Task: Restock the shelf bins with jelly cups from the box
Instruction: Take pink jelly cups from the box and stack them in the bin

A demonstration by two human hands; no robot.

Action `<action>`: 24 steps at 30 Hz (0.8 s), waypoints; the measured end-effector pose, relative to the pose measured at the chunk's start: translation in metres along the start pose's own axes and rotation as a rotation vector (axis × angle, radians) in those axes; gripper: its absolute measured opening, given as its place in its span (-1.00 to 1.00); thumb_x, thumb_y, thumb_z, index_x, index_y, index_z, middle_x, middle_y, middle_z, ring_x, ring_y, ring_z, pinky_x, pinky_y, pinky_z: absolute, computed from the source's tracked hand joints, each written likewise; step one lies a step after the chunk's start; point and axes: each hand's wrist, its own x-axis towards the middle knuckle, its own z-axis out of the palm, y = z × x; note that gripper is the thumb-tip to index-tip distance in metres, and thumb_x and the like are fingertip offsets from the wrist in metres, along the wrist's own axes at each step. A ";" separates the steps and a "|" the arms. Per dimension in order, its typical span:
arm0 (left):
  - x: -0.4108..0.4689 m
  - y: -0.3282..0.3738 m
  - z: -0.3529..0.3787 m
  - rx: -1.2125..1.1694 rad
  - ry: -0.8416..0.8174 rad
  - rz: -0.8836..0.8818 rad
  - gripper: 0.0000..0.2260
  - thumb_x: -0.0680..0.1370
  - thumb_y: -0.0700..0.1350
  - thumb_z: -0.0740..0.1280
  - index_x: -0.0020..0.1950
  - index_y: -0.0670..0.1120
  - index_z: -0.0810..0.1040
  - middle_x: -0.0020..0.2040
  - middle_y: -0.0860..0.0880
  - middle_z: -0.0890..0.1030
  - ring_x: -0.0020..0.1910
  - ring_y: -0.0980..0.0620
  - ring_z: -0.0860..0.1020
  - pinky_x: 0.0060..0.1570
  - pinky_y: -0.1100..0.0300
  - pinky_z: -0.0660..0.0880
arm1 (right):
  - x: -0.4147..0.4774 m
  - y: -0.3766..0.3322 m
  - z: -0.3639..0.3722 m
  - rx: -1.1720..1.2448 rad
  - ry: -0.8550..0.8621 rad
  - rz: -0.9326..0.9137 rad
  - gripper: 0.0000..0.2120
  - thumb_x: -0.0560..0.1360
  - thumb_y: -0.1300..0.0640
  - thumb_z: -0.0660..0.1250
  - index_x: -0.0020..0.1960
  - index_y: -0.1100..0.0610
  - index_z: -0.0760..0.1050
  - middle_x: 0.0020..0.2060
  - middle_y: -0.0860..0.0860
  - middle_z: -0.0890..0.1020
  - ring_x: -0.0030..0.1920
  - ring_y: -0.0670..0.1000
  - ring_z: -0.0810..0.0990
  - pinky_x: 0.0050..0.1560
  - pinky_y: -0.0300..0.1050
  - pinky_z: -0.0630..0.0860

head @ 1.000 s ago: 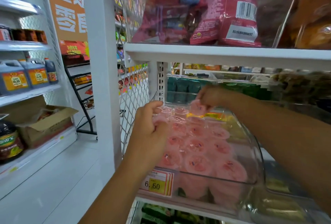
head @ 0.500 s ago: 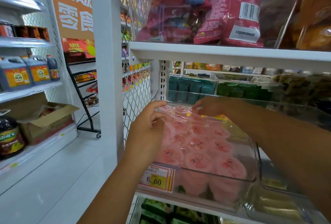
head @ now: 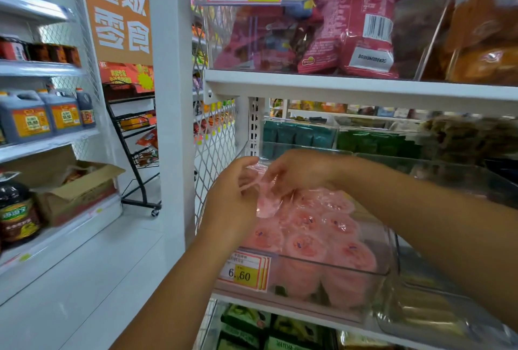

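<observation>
A jelly cup (head: 265, 199) is pinched by left hand (head: 232, 204) and right hand (head: 301, 173) together — just above the bin (head: 350, 270), rear-left corner.

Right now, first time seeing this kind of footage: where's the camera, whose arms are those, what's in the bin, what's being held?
There is no robot here. One wide-angle camera sits on a person's head, looking forward and down, so the two bare arms coming in from below are the wearer's own. The left hand and right hand meet above a clear bin that sits under a white shelf. Together they pinch one held jelly cup, which is pink and blurred. The bin already holds many stocked jelly cups, and a 6.60 price tag hangs on its front. Red snack bags sit on the white shelf. An open cardboard box stands at far left.
</observation>
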 end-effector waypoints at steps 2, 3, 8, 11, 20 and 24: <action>-0.001 0.006 -0.001 0.080 -0.097 0.048 -0.57 0.60 -0.27 0.22 0.35 0.18 0.38 0.32 0.14 0.43 0.24 0.18 0.45 0.18 0.19 0.46 | 0.004 0.012 -0.021 -0.108 0.191 0.002 -0.79 0.51 0.13 0.39 0.12 0.16 0.57 -0.21 0.00 0.66 -0.30 -0.07 0.62 -0.31 -0.22 0.53; -0.001 0.010 -0.001 0.163 -0.180 0.088 -0.57 0.62 -0.25 0.20 0.41 0.16 0.35 0.34 0.17 0.37 0.23 0.22 0.41 0.15 0.27 0.43 | 0.007 0.021 -0.035 -0.220 0.293 0.026 -0.78 0.53 0.08 0.37 0.10 0.18 0.58 -0.18 0.04 0.66 -0.28 -0.05 0.59 -0.25 -0.15 0.54; 0.024 0.023 0.029 0.563 -0.663 0.243 -0.58 0.67 -0.17 0.09 0.54 0.02 0.24 0.53 -0.03 0.24 0.51 0.00 0.20 0.38 0.24 0.17 | 0.017 0.071 -0.062 -0.568 0.274 0.281 -0.73 0.58 0.11 0.27 0.24 0.18 0.51 0.14 0.15 0.60 0.09 0.11 0.58 0.09 -0.10 0.49; 0.042 0.017 0.056 0.836 -0.803 0.260 -0.56 0.70 -0.02 -0.02 0.58 -0.01 0.09 0.60 -0.05 0.02 0.58 -0.05 -0.06 0.53 0.04 -0.06 | 0.019 0.084 -0.054 -0.743 0.189 0.331 -0.69 0.62 0.12 0.19 0.29 0.23 0.49 0.22 0.16 0.55 0.20 0.11 0.52 0.14 -0.12 0.44; 0.049 0.002 0.067 0.973 -0.886 0.242 -0.55 0.69 0.09 -0.15 0.59 0.11 -0.10 0.59 0.06 -0.16 0.57 -0.06 -0.18 0.52 -0.07 -0.22 | 0.020 0.086 -0.057 -0.867 0.162 0.208 -0.63 0.50 -0.04 0.39 0.29 -0.06 0.49 0.24 -0.04 0.55 0.23 0.04 0.50 0.13 -0.17 0.43; 0.050 0.000 0.067 0.936 -0.874 0.223 -0.55 0.69 0.11 -0.16 0.58 0.14 -0.10 0.59 0.07 -0.15 0.57 -0.03 -0.19 0.52 -0.07 -0.24 | 0.017 0.075 -0.051 -0.824 -0.043 0.253 -0.50 0.54 0.02 0.34 0.45 0.00 0.34 0.41 -0.01 0.41 0.37 0.04 0.39 0.30 -0.13 0.32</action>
